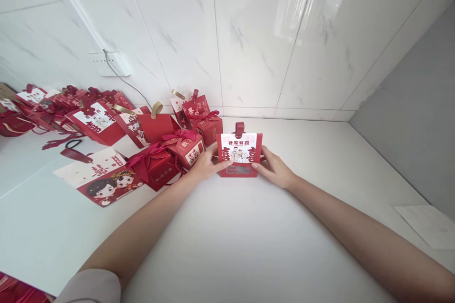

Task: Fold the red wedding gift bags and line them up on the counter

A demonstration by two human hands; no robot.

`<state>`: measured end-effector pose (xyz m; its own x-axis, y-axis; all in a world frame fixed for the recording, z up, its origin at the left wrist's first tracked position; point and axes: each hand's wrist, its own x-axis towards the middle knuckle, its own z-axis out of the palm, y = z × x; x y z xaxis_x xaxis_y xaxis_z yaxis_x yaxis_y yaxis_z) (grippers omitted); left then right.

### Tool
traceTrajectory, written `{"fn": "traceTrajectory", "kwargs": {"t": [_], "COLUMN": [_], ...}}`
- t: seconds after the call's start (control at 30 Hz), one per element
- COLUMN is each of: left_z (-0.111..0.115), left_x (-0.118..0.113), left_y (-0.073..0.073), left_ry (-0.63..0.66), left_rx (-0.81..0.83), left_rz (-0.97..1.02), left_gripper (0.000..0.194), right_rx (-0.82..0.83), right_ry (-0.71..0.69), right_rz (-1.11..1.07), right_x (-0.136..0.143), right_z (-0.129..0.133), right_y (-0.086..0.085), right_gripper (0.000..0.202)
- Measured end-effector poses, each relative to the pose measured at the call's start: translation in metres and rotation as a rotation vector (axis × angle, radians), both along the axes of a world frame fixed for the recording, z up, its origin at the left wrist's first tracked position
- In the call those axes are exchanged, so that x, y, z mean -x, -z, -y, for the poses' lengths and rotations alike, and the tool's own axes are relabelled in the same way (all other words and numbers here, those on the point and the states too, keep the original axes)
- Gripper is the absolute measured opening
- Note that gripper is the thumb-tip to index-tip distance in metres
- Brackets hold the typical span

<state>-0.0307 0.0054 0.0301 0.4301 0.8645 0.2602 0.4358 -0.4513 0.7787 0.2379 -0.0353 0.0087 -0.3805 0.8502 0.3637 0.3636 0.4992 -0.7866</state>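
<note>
The red gift box stands upright on the white table, printed front facing the person; the left hand and right hand pinch its opposite sides, thumbs in front, other fingers partly hidden, probably for steadiness; ribboned boxes cluster leftward, likely kept aside

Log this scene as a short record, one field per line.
Held: small red-and-white paper gift box, upright, couple printed on its front
Left hand: gripping the box's left side, thumb in front
Right hand: gripping its right side, thumb in front
Surface: smooth white tabletop
Beside left arm: red ribbon-tied cardboard boxes
Backdrop: glossy white marbled tile wall, white socket panel
</note>
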Motion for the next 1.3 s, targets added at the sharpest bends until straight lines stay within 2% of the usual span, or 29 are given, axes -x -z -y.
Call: {"fn": "traceTrajectory", "kwargs": {"t": [0.13, 0.2, 0.27, 0.37, 0.43, 0.57, 0.67, 0.7, 0.77, 0.8, 0.83, 0.93, 1.03, 1.07, 1.17, 1.23, 1.3], "left_z": [0.000, -0.004, -0.011, -0.019, -0.020, -0.007, 0.004, 0.007, 0.012, 0.014, 0.015, 0.017, 0.016, 0.015, 0.011, 0.009, 0.008], "left_x": [0.002, 0.004, 0.007, 0.010, 0.010, 0.006, 0.002, 0.002, 0.003, 0.003, 0.004, 0.005, 0.002, 0.000, -0.003, -0.005, -0.006], "left_y": [0.006, 0.013, 0.022, 0.035, 0.038, 0.027, 0.012, 0.009, 0.004, 0.003, 0.002, 0.005, 0.009, 0.010, 0.013, 0.014, 0.013], "left_ry": [0.024, 0.032, -0.012, -0.104, -0.102, -0.015, 0.003, -0.001, -0.005, 0.004, 0.020, 0.045, -0.072, -0.128, -0.219, -0.202, -0.173], "left_rx": [0.006, 0.037, 0.089, 0.190, 0.208, 0.120, 0.091, 0.078, 0.056, 0.066, 0.091, 0.155, 0.053, -0.003, -0.101, -0.073, -0.026], "left_rz": [0.008, 0.075, 0.188, 0.350, 0.373, 0.262, 0.189, 0.179, 0.161, 0.157, 0.155, 0.158, 0.185, 0.193, 0.184, 0.152, 0.121], "left_gripper": [0.062, 0.054, 0.054, 0.068, 0.066, 0.043, 0.039, 0.038, 0.033, 0.027, 0.023, 0.027, 0.011, 0.011, 0.034, 0.037, 0.035], "right_rx": [0.027, 0.004, 0.017, 0.094, 0.085, -0.038, -0.149, -0.187, -0.219, -0.202, -0.166, -0.067, -0.011, 0.011, 0.079, 0.077, 0.040], "right_ry": [-0.059, -0.098, -0.100, -0.048, -0.027, -0.056, -0.043, 0.002, 0.117, 0.153, 0.164, 0.187, 0.269, 0.301, 0.395, 0.415, 0.361], "right_rz": [0.039, 0.055, 0.033, 0.000, 0.035, 0.144, 0.213, 0.216, 0.195, 0.179, 0.155, 0.040, -0.094, -0.140, -0.287, -0.342, -0.309], "right_x": [-0.002, -0.005, -0.007, -0.008, -0.006, 0.000, 0.005, 0.007, 0.012, 0.015, 0.017, 0.020, 0.015, 0.013, 0.008, 0.008, 0.011], "right_z": [-0.004, -0.006, -0.007, -0.006, -0.003, 0.000, 0.003, 0.005, 0.008, 0.009, 0.010, 0.007, -0.003, -0.006, -0.010, -0.007, -0.001], "right_y": [0.001, 0.002, 0.005, 0.008, 0.008, 0.004, 0.003, 0.004, 0.006, 0.007, 0.009, 0.015, 0.020, 0.020, 0.021, 0.019, 0.017], "right_gripper": [0.069, 0.059, 0.047, 0.052, 0.048, 0.036, 0.032, 0.033, 0.052, 0.062, 0.064, 0.044, 0.033, 0.032, 0.036, 0.042, 0.054]}}
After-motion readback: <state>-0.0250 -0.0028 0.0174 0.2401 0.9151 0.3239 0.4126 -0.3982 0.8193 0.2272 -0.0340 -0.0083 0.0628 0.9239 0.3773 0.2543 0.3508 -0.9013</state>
